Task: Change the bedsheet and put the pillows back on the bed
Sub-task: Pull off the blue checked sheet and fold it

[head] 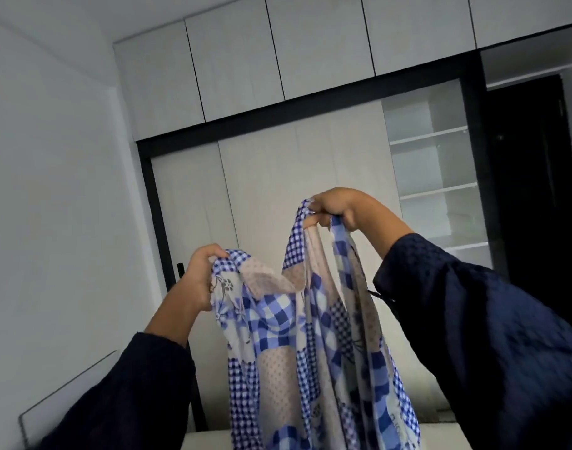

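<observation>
1. Our left hand (198,280) is curled tight around a bunch of the bedsheet (294,345).
2. Our right hand (335,207) is up higher. Its closed fingers grip another bunch of the same sheet.
3. The bedsheet is up in the air, held between our two hands. It has blue and white checks, pale dotted patches and little flowers. It hangs down in folds and runs off the bottom of the picture.
4. Both our arms wear dark blue sleeves (472,319).
5. Under the sheet a pale flat top (206,440) peeks out. We cannot tell if it is the bed.
6. Behind the sheet stands a big wardrobe (261,177) with white doors and a black frame. More white cupboards (239,60) sit above it.
7. To the right of the doors are open shelves (434,164), then a dark doorway (531,177). On the left is a white wall (51,157).
</observation>
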